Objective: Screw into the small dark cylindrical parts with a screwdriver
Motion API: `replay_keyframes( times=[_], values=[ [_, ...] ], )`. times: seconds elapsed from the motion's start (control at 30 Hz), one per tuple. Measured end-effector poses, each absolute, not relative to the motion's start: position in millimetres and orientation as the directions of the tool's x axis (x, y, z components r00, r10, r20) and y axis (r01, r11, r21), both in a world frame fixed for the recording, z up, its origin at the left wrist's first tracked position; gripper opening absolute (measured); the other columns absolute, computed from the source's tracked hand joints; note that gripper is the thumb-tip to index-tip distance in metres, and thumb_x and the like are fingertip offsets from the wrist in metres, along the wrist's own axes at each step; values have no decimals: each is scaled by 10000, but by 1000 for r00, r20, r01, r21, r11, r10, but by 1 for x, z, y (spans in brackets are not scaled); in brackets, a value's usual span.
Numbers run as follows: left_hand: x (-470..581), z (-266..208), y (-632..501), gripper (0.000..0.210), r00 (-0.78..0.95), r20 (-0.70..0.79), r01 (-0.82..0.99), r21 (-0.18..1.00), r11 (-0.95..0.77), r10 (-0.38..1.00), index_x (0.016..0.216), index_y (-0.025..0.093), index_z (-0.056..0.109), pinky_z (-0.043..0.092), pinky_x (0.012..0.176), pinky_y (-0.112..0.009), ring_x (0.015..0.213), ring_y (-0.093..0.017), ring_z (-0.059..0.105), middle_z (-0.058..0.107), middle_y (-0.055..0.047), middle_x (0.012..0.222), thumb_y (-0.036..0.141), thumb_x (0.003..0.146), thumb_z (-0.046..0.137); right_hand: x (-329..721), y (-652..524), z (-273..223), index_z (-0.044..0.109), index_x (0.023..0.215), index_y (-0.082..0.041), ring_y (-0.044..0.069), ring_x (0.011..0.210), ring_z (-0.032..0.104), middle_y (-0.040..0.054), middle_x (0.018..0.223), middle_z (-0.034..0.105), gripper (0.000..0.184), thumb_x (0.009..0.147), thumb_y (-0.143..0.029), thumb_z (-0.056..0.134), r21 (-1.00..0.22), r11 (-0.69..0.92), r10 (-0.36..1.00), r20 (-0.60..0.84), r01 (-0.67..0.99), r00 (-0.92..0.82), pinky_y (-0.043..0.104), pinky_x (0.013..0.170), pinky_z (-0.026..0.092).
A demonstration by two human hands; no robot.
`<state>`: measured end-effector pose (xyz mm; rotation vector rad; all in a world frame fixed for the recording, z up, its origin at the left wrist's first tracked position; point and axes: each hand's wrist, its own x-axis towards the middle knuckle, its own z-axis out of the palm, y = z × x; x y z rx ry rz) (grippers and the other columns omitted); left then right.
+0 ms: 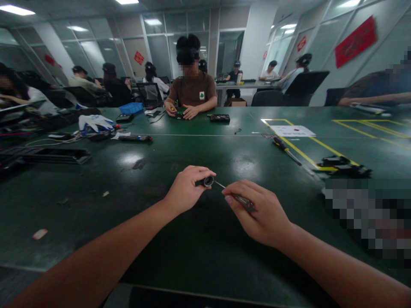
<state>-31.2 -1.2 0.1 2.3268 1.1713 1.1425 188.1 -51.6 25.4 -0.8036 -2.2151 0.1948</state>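
Observation:
My left hand [189, 188] pinches a small dark cylindrical part [208, 181] whose round, ringed end faces me. The part's far side is hidden by my fingers. In my right hand [257, 209] is a thin screwdriver [242, 201] with a clear-looking handle, gripped between thumb and fingers. Its slender shaft points up and left, and the tip is at the right rim of the cylindrical part; whether it touches cannot be made out. Both hands are above the green tabletop [180, 256].
A larger screwdriver [282, 145] lies right of centre, near black parts [343, 166] and a white sheet [293, 131]. White gloves [94, 123], a dark tool [135, 138] and a black tray-like piece [48, 155] are left. Across the table, a person [192, 87] handles small parts.

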Motion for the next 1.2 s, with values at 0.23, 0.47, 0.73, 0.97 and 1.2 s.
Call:
replay_keyframes(
  times=[0.23, 0.47, 0.73, 0.97, 1.2],
  values=[
    [-31, 1, -2, 289, 361, 531, 549, 544, -635, 767, 1079, 259, 747, 517, 966, -404, 1070, -210, 657, 752, -21, 1125, 106, 838, 704, 187, -52, 28, 647, 1053, -199, 174, 866, 685, 51, 954, 719, 164, 940, -122, 554, -375, 794, 601, 603, 479, -524, 296, 784, 533],
    [-31, 0, -2, 311, 351, 523, 534, 569, -625, 777, 1083, 253, 746, 517, 964, -396, 1068, -205, 656, 751, -22, 1127, 87, 822, 714, 187, -52, 29, 646, 1012, -184, 173, 823, 678, 49, 900, 709, 133, 940, -137, 544, -368, 793, 597, 625, 486, -502, 296, 761, 525],
    [-30, 1, -2, 321, 342, 511, 541, 579, -610, 788, 1077, 248, 752, 517, 958, -389, 1062, -202, 654, 755, -18, 1118, 77, 807, 729, 187, -51, 27, 645, 1044, -198, 185, 875, 689, 59, 956, 725, 148, 943, -144, 551, -377, 776, 624, 573, 506, -530, 318, 796, 545],
    [-30, -1, 0, 299, 352, 520, 548, 560, -622, 778, 1073, 255, 750, 524, 948, -393, 1054, -205, 659, 754, -18, 1111, 94, 824, 711, 186, -53, 26, 648, 1037, -198, 183, 856, 689, 55, 943, 730, 140, 956, -161, 541, -376, 780, 621, 570, 501, -538, 316, 779, 539],
    [-30, -2, 0, 346, 316, 490, 576, 581, -575, 812, 1121, 260, 742, 529, 965, -418, 1084, -218, 658, 747, -30, 1149, 106, 811, 737, 216, -43, 54, 674, 821, -197, 193, 686, 615, 64, 770, 653, 305, 1005, -378, 512, -278, 535, 703, 671, 798, -238, 344, 637, 452]
  ],
)
